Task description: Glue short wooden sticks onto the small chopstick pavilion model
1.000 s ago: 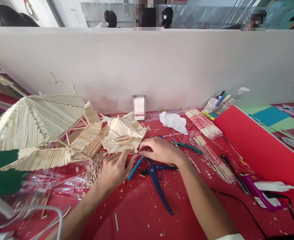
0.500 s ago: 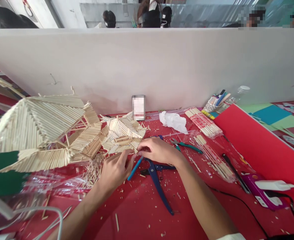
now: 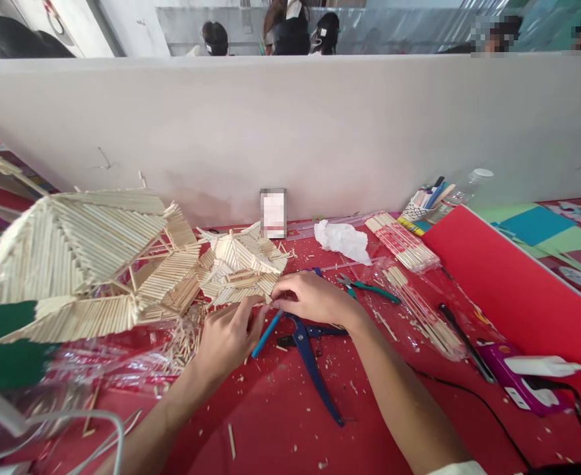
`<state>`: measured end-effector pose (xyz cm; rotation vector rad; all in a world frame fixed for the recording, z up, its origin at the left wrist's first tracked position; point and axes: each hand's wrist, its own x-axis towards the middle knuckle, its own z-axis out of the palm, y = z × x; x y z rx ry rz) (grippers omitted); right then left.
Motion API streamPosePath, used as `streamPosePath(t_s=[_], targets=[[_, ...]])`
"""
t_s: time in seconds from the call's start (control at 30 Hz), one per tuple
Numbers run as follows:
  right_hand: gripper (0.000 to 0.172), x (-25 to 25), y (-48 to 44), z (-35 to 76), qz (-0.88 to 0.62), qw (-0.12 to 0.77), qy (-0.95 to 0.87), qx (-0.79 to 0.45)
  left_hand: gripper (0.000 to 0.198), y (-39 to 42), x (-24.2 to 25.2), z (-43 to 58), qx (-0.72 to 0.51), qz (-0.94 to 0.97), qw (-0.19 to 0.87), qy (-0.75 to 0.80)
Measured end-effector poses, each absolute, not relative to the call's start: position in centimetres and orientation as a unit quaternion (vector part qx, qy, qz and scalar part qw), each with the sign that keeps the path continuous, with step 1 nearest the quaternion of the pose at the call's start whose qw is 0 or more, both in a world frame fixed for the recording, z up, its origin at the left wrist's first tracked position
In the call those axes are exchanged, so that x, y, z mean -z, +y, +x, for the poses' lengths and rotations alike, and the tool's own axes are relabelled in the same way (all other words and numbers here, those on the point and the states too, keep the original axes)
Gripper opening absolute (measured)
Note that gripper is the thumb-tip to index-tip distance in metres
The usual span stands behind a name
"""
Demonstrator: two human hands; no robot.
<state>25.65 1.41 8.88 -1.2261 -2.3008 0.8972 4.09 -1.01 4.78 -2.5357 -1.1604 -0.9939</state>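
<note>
My left hand (image 3: 231, 330) and my right hand (image 3: 310, 295) meet at the front edge of a small stick-built roof model (image 3: 241, 264). Both have thumb and fingers pinched together, and whatever lies between the fingertips is too small to make out. Below the right hand a blue stick-like tool (image 3: 268, 333) lies slanted on the table. Beside it rests a pair of dark blue hand pliers (image 3: 310, 363), partly covered by the hand. To the left stands a larger model (image 3: 97, 244) with a layered roof of pale wooden sticks.
Teal-handled cutters (image 3: 369, 290) and packs of wooden sticks (image 3: 401, 243) lie to the right, near crumpled tissue (image 3: 342, 241). A purple power strip (image 3: 522, 379), cables and a red board (image 3: 518, 290) fill the far right. Stick offcuts (image 3: 184, 343) litter the red table.
Both hands keep their pinch at the small model's front edge. The view has shifted very slightly; nothing on the table has visibly moved.
</note>
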Motion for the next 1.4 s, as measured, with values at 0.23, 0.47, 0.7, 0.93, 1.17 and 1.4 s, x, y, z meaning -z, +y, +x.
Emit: streamPosePath(t_s=[0.23,0.47,0.7,0.93,1.17,1.4], targets=[[0.005,-9.3,1.4,26.7,-0.474,0.219,-0.797,-0.304,0.003,-1.1,-5.6,2.7,0.361,-0.85,0.111,-0.366],[0.018,-7.1,2.3,26.7,-0.416,0.224,-0.876,-0.091,0.032,-0.3,-4.4,-1.1,0.359,-0.852,0.225,-0.307],[0.015,-5.3,2.9,25.7,-0.325,0.259,-0.907,0.061,0.043,0.6,-2.4,-2.8,0.335,-0.86,0.208,-0.322],[0.016,-5.2,2.4,24.6,-0.291,0.269,-0.914,0.085,0.042,1.1,-2.2,-3.8,0.364,-0.85,0.186,-0.332],[0.015,-5.9,2.1,24.8,-0.28,0.281,-0.916,0.068,0.037,-0.3,-2.3,-2.4,0.4,-0.845,0.121,-0.333],[0.018,-5.8,1.9,24.0,-0.267,0.272,-0.923,0.045,0.033,-1.6,-2.3,-0.6,0.392,-0.843,0.081,-0.359]])
